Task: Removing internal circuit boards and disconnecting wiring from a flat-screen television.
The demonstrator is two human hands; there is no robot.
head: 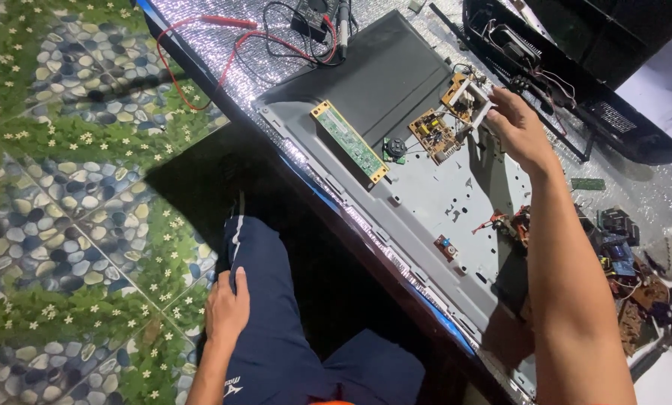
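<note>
A grey metal back panel [441, 202] of a flat screen lies on a silvery table. On it sit a long green circuit strip [349, 141], a brown circuit board [433, 135] and a small orange board [456, 91]. My right hand [517, 124] reaches over the panel, its fingers pinching a white bracket or cable [480, 105] beside the orange board. My left hand [227, 307] rests flat on my thigh, in dark blue trousers [276, 330], holding nothing.
Red and black probe leads [276, 37] lie at the table's far end. A black plastic screen cover [576, 82] lies at the upper right. Several loose boards and parts [628, 262] are heaped at the right. The floor [58, 187] has a pebble-and-grass pattern.
</note>
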